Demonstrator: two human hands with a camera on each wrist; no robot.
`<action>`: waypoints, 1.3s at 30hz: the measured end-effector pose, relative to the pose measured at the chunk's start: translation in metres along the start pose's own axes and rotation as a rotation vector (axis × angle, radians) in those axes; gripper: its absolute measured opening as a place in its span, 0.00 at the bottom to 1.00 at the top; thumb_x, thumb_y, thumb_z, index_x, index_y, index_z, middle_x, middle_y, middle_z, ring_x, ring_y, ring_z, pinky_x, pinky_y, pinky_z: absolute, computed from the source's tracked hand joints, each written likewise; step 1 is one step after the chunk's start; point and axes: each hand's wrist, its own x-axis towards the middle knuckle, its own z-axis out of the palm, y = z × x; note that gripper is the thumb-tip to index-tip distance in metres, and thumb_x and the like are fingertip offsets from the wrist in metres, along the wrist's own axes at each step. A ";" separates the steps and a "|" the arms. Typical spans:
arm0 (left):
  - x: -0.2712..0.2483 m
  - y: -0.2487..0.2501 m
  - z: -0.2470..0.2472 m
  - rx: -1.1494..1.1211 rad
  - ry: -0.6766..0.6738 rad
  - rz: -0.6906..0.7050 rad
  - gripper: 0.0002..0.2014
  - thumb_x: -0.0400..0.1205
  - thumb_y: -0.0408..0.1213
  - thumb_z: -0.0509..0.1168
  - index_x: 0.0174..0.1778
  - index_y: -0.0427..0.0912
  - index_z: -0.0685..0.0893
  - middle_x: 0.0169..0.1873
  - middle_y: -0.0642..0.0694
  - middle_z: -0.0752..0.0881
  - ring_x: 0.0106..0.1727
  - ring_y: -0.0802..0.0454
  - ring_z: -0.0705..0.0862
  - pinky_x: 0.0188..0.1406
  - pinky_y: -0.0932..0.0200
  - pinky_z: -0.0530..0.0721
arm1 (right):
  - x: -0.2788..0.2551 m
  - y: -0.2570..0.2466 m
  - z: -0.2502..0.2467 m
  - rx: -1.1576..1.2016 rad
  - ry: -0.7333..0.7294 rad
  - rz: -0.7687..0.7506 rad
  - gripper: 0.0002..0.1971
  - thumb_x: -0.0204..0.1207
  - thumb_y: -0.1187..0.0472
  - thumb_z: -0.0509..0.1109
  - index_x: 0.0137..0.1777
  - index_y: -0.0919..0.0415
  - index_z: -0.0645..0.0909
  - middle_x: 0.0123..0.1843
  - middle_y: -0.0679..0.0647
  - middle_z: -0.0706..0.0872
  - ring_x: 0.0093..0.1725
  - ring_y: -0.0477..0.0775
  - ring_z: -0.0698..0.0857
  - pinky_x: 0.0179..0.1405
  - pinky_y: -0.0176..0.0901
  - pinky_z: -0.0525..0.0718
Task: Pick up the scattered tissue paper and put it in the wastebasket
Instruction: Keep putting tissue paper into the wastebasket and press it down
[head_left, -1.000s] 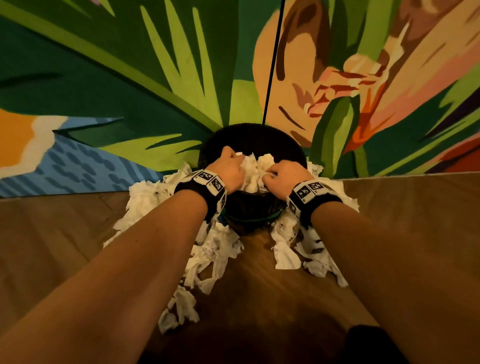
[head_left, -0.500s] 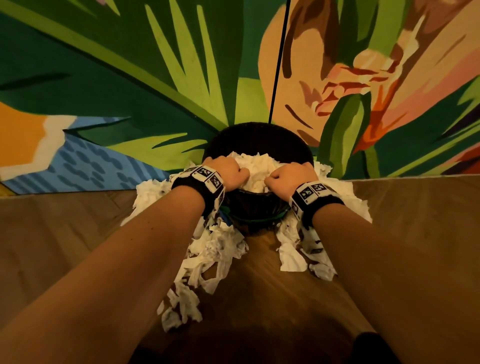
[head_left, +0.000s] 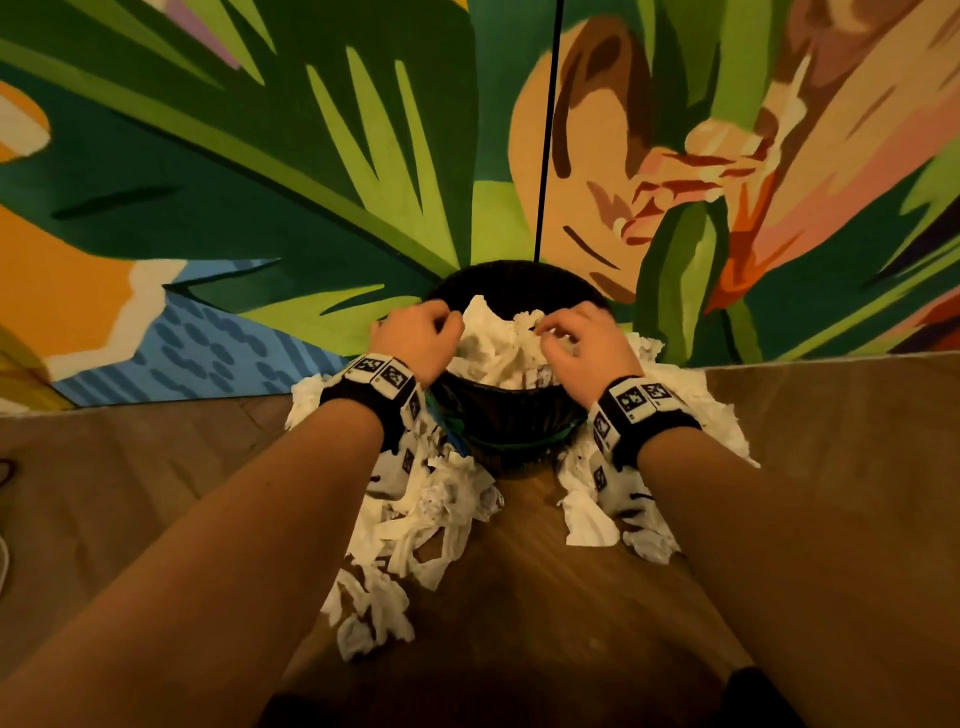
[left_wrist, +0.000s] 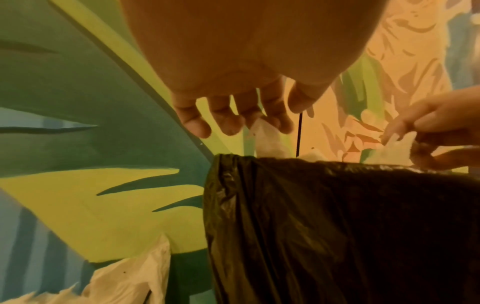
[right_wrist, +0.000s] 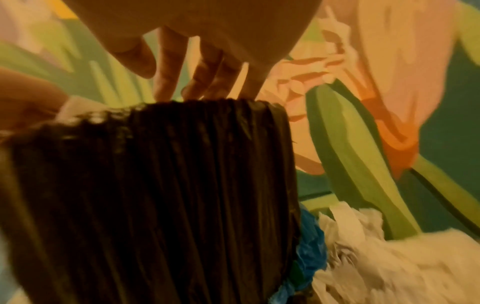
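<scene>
Your left hand (head_left: 418, 338) sits over the left rim of the wastebasket (head_left: 506, 415), fingers (left_wrist: 226, 123) hanging loosely curled and slightly spread; the left wrist view shows them just above a peak of tissue, and whether they touch it cannot be told. Your right hand (head_left: 582, 348) sits over the right rim, its fingers (head_left: 550, 327) bent down onto the tissue mound; the left wrist view shows thumb and fingertips pinching a white scrap there. The wastebasket stands on the wooden floor (head_left: 156, 493) against the painted wall (head_left: 260, 182), lined with a black bag (left_wrist: 337, 226), and is heaped above the rim with tissue paper (head_left: 498, 348). Further tissue lies scattered on the floor: a trail (head_left: 415, 519) running from the basket's left side toward you, a smaller pile (head_left: 602, 514) on the right side, and more behind both wrists at the foot of the wall. Marker bands (head_left: 382, 376) circle both wrists. A thin black line (head_left: 545, 130) runs down the wall to the basket.
</scene>
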 end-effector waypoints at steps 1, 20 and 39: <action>-0.004 -0.002 0.001 0.026 -0.050 0.020 0.20 0.85 0.53 0.53 0.33 0.47 0.78 0.26 0.51 0.77 0.37 0.49 0.77 0.62 0.39 0.72 | -0.002 -0.007 0.001 -0.015 -0.081 -0.067 0.12 0.79 0.49 0.63 0.56 0.47 0.86 0.54 0.46 0.78 0.59 0.50 0.76 0.60 0.47 0.75; -0.018 0.031 0.021 0.417 -0.433 0.213 0.27 0.86 0.49 0.41 0.34 0.47 0.83 0.35 0.49 0.83 0.60 0.46 0.80 0.83 0.39 0.45 | -0.011 -0.025 0.030 -0.538 -0.391 0.090 0.12 0.79 0.46 0.43 0.47 0.48 0.65 0.33 0.53 0.73 0.48 0.62 0.82 0.64 0.63 0.66; -0.078 -0.084 0.033 0.079 -0.243 -0.173 0.22 0.88 0.50 0.54 0.30 0.45 0.77 0.35 0.36 0.85 0.39 0.38 0.84 0.36 0.52 0.76 | -0.062 -0.084 0.063 -0.186 -0.648 -0.215 0.14 0.79 0.48 0.62 0.34 0.53 0.78 0.29 0.50 0.82 0.29 0.51 0.80 0.29 0.40 0.74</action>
